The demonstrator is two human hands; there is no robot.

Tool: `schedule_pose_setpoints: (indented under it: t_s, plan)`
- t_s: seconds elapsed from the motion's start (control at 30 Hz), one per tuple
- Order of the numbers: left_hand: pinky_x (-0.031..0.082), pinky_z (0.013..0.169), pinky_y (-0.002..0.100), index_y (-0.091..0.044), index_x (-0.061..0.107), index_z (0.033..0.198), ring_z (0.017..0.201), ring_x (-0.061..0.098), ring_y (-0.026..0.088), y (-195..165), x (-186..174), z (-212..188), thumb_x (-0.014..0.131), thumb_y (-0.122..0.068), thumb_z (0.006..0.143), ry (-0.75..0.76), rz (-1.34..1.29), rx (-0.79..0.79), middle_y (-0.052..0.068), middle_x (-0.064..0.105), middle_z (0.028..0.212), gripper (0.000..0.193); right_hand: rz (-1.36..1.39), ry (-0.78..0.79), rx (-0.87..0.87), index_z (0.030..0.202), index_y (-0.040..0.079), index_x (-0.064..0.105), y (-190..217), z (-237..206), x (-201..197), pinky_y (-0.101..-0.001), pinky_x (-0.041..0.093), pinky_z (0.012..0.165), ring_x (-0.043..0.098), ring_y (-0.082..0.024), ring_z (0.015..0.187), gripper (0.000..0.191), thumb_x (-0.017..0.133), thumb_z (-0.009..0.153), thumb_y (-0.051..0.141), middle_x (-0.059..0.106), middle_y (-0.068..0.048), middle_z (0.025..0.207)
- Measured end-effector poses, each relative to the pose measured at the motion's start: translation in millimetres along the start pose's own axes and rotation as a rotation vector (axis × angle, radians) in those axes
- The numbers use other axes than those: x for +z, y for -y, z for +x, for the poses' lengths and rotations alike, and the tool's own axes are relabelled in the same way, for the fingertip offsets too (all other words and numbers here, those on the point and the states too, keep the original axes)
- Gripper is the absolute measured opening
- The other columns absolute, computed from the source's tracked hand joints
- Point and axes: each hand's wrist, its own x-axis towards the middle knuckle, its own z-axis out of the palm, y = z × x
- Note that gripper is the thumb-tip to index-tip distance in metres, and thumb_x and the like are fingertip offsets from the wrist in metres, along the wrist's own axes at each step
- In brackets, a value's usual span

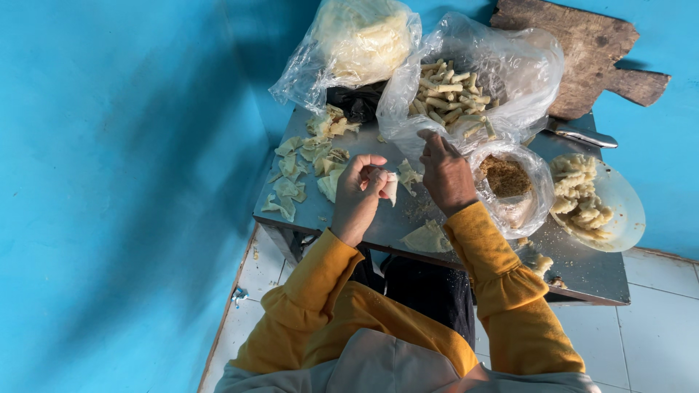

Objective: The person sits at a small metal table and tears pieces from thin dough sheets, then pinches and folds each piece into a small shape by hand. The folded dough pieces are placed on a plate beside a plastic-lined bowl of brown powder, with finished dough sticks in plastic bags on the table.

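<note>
Seen from the head camera, looking straight down: a person in yellow sleeves sits at a small grey metal tabletop [342, 211] pushed against a bright blue wall.

Near the tabletop's middle, the left hand [358, 195] is curled shut around a small pale dough wrapper [391, 188], pinching it at the fingertips. The right hand [445, 173] lies palm down just beside it, fingers loosely spread, reaching toward the mouth of a clear plastic bag; I cannot tell whether it grips anything.

The step in hand looks like folding or rolling one filled wrapper. The next move would seem to call for a firm pinch to seal it, then a spare spot to set it down.

Containers, one by one. A large clear bag [510, 65] at the far edge holds short rolled pastry sticks [448, 94]. Another clear bag [349, 44] at the far left corner holds a stack of pale round sheets. A small open bag [535, 196] beside the right hand holds brown crumbly filling [506, 177]. A white plate [622, 211] at the right edge carries lumpy pale dough. Folded pieces [298, 171] lie loose along the left edge.
</note>
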Motion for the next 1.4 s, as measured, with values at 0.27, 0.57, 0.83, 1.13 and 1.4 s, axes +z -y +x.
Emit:
schedule_pose_setpoints:
  t_s: [0.27, 0.57, 0.83, 1.13, 1.4]
  plan:
    - [0.052, 0.071, 0.026, -0.001, 0.057, 0.12, 0.077, 0.058, 0.009, 6.6, -8.5, 9.6, 0.06, -0.002, 0.102, 0.032, -0.127, 0.012, 0.006, 0.068, 0.094, 0.018, 0.243, 0.008, -0.075, 0.138, 0.007, 0.057, 9.5, -1.8, -8.9, -0.037, 0.063, 0.088, 0.074, -0.028, 0.107, 0.04, 0.06, 0.1, -0.001, 0.076, -0.015, 0.118]
    - [0.055, 0.073, 0.024, -0.003, 0.066, 0.115, 0.085, 0.068, 0.011, 15.3, 21.5, -4.6, 0.067, -0.006, 0.097, 0.061, 0.106, -0.02, 0.006, 0.074, 0.099, 0.018, 1.023, 0.256, 0.425, 0.151, -0.007, 0.035, 27.3, -40.1, -48.2, -0.0315, 0.063, 0.077, 0.068, -0.022, 0.089, 0.066, 0.066, 0.093, 0.0, 0.066, -0.015, 0.103]
    - [0.057, 0.075, 0.032, -0.008, 0.068, 0.103, 0.083, 0.071, 0.019, 5.4, 41.3, -61.3, 0.071, -0.006, 0.092, 0.226, 0.764, 0.173, 0.006, 0.075, 0.096, 0.011, 0.541, 0.417, 0.457, 0.144, 0.002, 0.052, 15.5, -93.5, -68.6, -0.0275, 0.051, 0.064, 0.061, -0.013, 0.076, 0.059, 0.071, 0.089, -0.002, 0.069, -0.01, 0.087]
    - [0.049, 0.1, 0.042, -0.007, 0.071, 0.109, 0.117, 0.059, 0.024, 12.5, 35.8, -80.7, 0.067, -0.004, 0.085, 0.356, 1.181, 0.623, 0.005, 0.064, 0.12, 0.024, 0.218, 0.359, 0.285, 0.141, 0.007, 0.053, 24.2, -102.1, -64.6, -0.0321, 0.059, 0.064, 0.07, -0.016, 0.072, 0.056, 0.071, 0.088, 0.004, 0.072, -0.007, 0.085]
    - [0.048, 0.11, 0.041, -0.001, 0.067, 0.128, 0.128, 0.057, 0.025, 41.0, 15.6, -89.2, 0.065, -0.009, 0.091, 0.522, 1.133, 0.767, 0.009, 0.062, 0.134, 0.038, 0.065, 0.289, 0.078, 0.133, 0.002, 0.047, 20.8, -107.1, -73.6, -0.036, 0.058, 0.065, 0.069, -0.025, 0.074, 0.044, 0.056, 0.092, -0.009, 0.067, -0.013, 0.089]
